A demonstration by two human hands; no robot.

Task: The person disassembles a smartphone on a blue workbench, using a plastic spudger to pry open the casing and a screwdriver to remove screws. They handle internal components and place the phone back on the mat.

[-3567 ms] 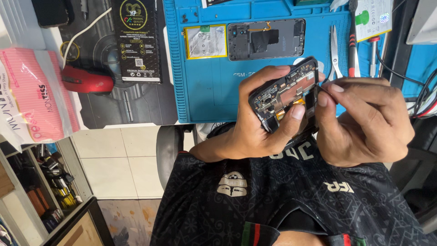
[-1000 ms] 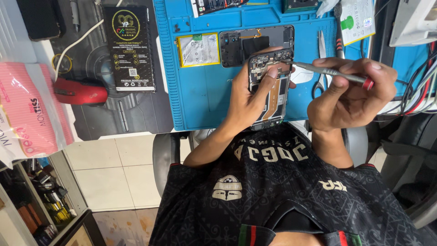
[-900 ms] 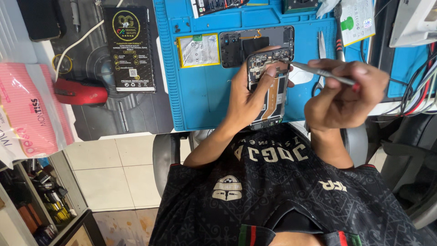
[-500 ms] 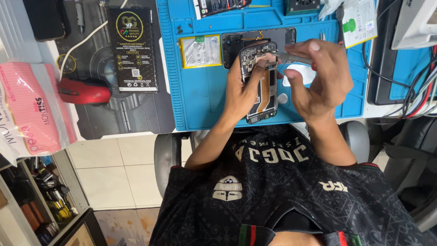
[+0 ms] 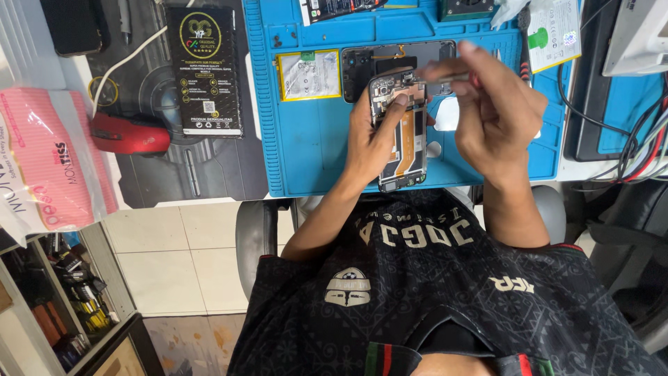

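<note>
My left hand (image 5: pixel 369 139) grips an opened smartphone (image 5: pixel 400 132), its back cover off and its circuit board and orange flex cable showing, held upright over the blue repair mat (image 5: pixel 313 139). My right hand (image 5: pixel 494 111) pinches metal tweezers (image 5: pixel 445 78), whose tip reaches the top of the phone near the camera area. The hand is motion-blurred. Just beyond the phone lie a dark phone back frame (image 5: pixel 362 63) and a flat battery (image 5: pixel 309 74) on the mat.
A black product box (image 5: pixel 207 69) and a red mouse (image 5: pixel 129 134) sit on the dark desk mat to the left. A pink tissue pack (image 5: pixel 52 163) lies at the far left. Black cables (image 5: pixel 626 153) and a grey device (image 5: pixel 640 35) are at the right.
Both hands have shifted left and forward over the mat. The tweezers moved from right of the phone to its top edge. The phone went from tilted to upright.
</note>
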